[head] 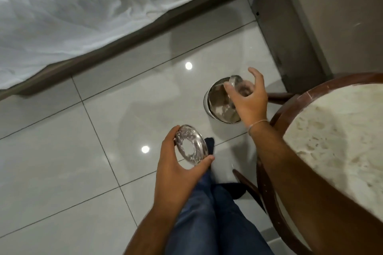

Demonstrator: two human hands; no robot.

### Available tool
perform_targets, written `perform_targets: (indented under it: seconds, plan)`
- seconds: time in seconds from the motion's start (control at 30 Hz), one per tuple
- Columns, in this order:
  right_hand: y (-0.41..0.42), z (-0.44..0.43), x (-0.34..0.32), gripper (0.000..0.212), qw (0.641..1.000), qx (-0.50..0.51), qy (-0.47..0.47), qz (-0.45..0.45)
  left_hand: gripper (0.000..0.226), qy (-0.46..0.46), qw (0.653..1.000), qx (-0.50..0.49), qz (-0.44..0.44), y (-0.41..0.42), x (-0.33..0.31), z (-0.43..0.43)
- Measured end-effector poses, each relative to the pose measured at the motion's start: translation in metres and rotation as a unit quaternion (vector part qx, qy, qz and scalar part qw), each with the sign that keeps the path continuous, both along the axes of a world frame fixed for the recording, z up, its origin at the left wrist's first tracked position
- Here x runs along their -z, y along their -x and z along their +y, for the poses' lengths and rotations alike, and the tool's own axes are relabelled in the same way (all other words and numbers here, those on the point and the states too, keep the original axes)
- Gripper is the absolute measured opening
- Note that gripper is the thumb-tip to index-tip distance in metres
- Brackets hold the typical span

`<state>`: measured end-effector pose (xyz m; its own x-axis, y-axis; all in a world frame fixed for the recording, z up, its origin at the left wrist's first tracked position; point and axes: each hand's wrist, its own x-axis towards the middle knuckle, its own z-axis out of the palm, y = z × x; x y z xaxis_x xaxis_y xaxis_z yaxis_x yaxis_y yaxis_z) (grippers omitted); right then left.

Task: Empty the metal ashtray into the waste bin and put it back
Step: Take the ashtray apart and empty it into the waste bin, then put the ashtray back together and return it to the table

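Note:
My left hand (176, 163) grips the ashtray's ring-shaped metal lid (191, 148), a shiny disc with a round hole in its middle and ash specks on it, held tilted above the floor. My right hand (248, 99) holds the metal ashtray bowl (238, 87) tipped on its side directly over the round metal waste bin (217, 101), which stands on the floor tiles. The bowl looks blurred. The bin's inside shows a pale lining with some debris.
A round table (335, 130) with a pale stone top and dark wooden rim stands at the right. A bed (83, 16) with white sheets and a brown frame runs along the upper left. My jeans-clad legs (207, 213) are below. Glossy grey tiles cover the floor.

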<state>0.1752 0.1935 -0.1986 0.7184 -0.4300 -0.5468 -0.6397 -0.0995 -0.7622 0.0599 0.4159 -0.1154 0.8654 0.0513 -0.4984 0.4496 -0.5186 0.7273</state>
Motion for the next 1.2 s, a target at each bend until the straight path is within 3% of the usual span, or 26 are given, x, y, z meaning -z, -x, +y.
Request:
perform_targets:
  seconds: [0.03,0.1,0.17,0.27,0.4,0.77,0.9,1.2]
  plan:
    - [0.003,-0.004,-0.007,0.077,0.992,0.063,-0.106,0.021,0.106,0.005,1.000,0.007,-0.001,-0.004,-0.002,-0.006]
    - [0.018,-0.014,-0.014,0.073,0.929,0.147,-0.331,0.071,0.106,0.017,0.999,0.029,-0.002,-0.014,-0.009,-0.020]
    - [0.040,-0.025,-0.025,0.086,0.892,0.154,-0.418,0.078,0.104,0.039,0.997,0.060,-0.007,-0.025,-0.017,-0.040]
    - [0.073,-0.036,-0.038,0.099,0.886,0.158,-0.433,0.057,0.101,0.067,0.991,0.114,-0.012,-0.034,-0.024,-0.071]
    - [0.121,-0.057,-0.057,0.081,0.885,0.164,-0.432,0.055,0.106,0.087,0.971,0.221,0.000,-0.033,-0.028,-0.116]
    - [0.228,-0.127,-0.084,0.069,0.839,0.305,-0.450,0.001,0.110,0.096,0.907,0.408,0.028,0.017,-0.029,-0.220]
    - [0.262,-0.149,-0.085,0.071,0.825,0.360,-0.434,-0.032,0.110,0.087,0.870,0.485,0.030,0.031,-0.025,-0.259]
    - [0.324,-0.190,-0.076,0.070,0.739,0.522,-0.411,-0.115,0.106,0.067,0.786,0.615,0.000,0.061,-0.008,-0.359]
